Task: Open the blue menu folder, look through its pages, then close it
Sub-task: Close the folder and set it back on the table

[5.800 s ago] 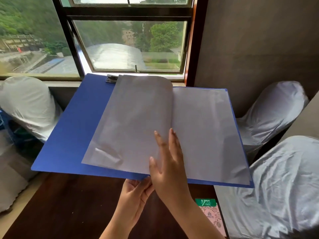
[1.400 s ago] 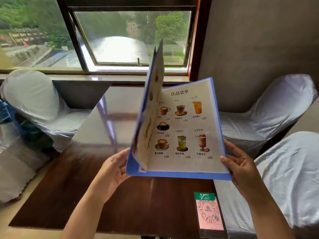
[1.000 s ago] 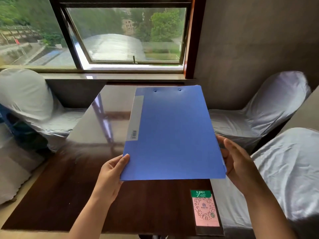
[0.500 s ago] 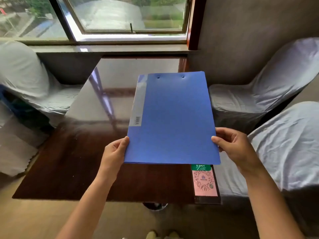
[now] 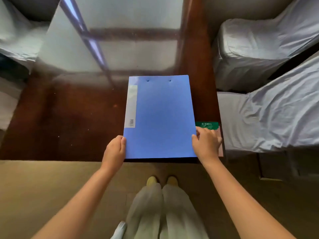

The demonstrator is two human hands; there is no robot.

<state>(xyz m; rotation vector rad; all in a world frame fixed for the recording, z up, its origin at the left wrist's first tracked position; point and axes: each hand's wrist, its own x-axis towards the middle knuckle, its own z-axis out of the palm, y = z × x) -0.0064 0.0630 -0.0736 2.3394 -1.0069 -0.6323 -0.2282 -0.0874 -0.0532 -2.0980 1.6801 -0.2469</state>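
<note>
Change: since half a second ago the view has tipped down, so the window is gone from sight and the person's legs and shoes now show; the folder sits lower, at the near edge of the table.
Blue menu folder (image 5: 160,118): closed, front cover up, lying flat on the dark wooden table (image 5: 72,121), its near edge along the table's near edge.
Spine label (image 5: 131,106): a pale strip with a small barcode, on the left side of the cover.
Left hand (image 5: 114,151): closed on the folder's lower left corner, thumb on top of the cover.
Right hand (image 5: 206,145): grips the lower right edge, thumb on the cover, fingers bent over the side.
Green and pink card (image 5: 207,124): on the table just right of the folder, partly under the right hand.
Covered chairs (image 5: 269,107): grey cloth, right of the table.
</note>
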